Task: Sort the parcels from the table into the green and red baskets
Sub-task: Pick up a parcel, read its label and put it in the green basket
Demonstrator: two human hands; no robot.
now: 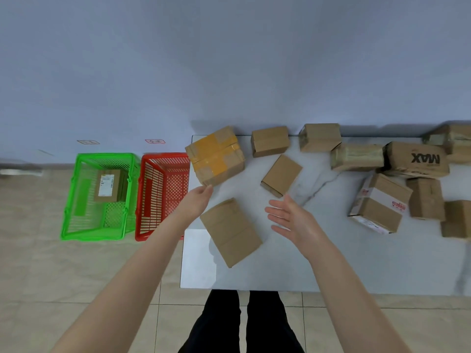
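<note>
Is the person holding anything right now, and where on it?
The left hand touches the near bottom corner of the yellow-taped brown cardboard box; whether it truly grips it cannot be told. The right hand is open, holding nothing.

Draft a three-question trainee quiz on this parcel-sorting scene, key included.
1. True or false: the red basket stands left of the green basket.
2. Which parcel does the left hand touch? A) MAX parcel B) yellow-taped parcel C) none
3. Fill in: the right hand holds ____.
Key: 1 false; 2 B; 3 nothing.
</note>
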